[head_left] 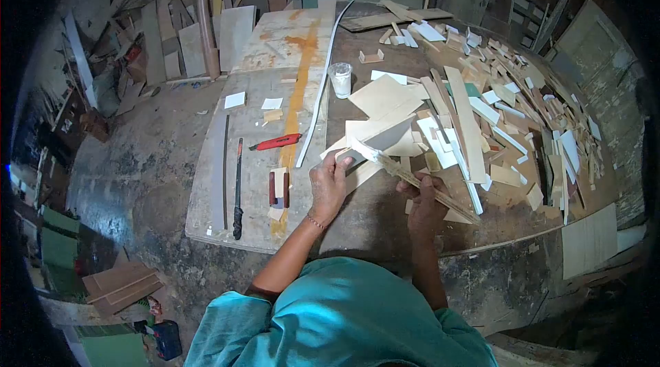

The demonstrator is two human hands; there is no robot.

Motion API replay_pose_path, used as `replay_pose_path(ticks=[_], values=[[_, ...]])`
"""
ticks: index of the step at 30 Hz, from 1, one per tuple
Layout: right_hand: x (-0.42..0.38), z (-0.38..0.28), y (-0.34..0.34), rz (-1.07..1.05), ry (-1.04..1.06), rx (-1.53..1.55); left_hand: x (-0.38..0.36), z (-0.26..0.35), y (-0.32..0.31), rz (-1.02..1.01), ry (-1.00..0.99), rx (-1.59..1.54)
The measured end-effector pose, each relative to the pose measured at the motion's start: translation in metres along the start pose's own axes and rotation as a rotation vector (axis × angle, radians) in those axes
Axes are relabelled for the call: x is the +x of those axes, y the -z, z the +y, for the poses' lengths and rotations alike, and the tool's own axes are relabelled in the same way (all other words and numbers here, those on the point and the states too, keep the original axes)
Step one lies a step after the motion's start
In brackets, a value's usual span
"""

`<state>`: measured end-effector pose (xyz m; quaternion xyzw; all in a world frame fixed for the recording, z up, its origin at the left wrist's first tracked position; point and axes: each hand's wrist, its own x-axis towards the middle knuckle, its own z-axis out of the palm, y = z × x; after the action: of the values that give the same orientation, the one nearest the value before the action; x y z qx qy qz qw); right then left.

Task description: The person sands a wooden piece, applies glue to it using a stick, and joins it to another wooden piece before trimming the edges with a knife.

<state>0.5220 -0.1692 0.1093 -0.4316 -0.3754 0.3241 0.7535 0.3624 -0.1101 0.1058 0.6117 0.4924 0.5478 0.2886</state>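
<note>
My left hand (328, 185) is closed, its thumb and fingers pinching a small thin board piece (357, 160) over the near part of the table. My right hand (424, 200) grips a wooden stick (445, 201) that slants up to the left. White paste coats the stick's far end, which meets the held piece. Just beyond lie overlapping pale wood sheets (385, 97). A clear plastic cup (340, 80) with white contents stands behind my left hand. To the left rest a red utility knife (276, 142) and a small piece with dark red sides (278, 188).
The wooden worktable (261, 78) carries a heap of wood and white offcuts (509, 102) on its right. A long white strip (322, 81) runs along its middle. A dark rod (238, 188) and a grey strip (219, 171) lie at the left. Boards (192, 47) lean behind.
</note>
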Motion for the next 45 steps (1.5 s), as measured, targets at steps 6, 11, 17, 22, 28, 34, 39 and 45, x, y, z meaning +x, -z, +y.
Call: replay_pose_path(ticks=[6, 11, 17, 22, 28, 34, 39, 45], values=[[0.001, 0.009, 0.001, -0.016, 0.022, 0.077, 0.006, 0.005, 0.002, -0.007, 0.023, 0.092], [0.002, 0.004, -0.004, -0.073, 0.031, 0.120, 0.007, 0.004, 0.000, 0.002, -0.040, 0.103], [-0.001, -0.001, -0.011, -0.082, 0.019, 0.053, 0.008, 0.003, -0.003, 0.015, -0.068, 0.073], [0.006, 0.004, -0.007, -0.002, -0.019, -0.026, 0.010, -0.004, -0.004, 0.029, -0.056, 0.007], [0.002, -0.001, -0.013, -0.083, 0.050, -0.079, 0.011, 0.001, -0.004, 0.030, -0.022, 0.027], [0.000, 0.000, -0.017, -0.098, 0.073, -0.111, 0.010, 0.000, -0.002, 0.046, -0.001, 0.011], [0.005, -0.003, -0.011, -0.096, 0.086, -0.152, 0.012, -0.009, -0.005, 0.074, -0.027, 0.029], [-0.001, -0.003, -0.021, -0.102, 0.158, -0.193, 0.012, -0.011, -0.004, 0.057, -0.012, 0.072]])
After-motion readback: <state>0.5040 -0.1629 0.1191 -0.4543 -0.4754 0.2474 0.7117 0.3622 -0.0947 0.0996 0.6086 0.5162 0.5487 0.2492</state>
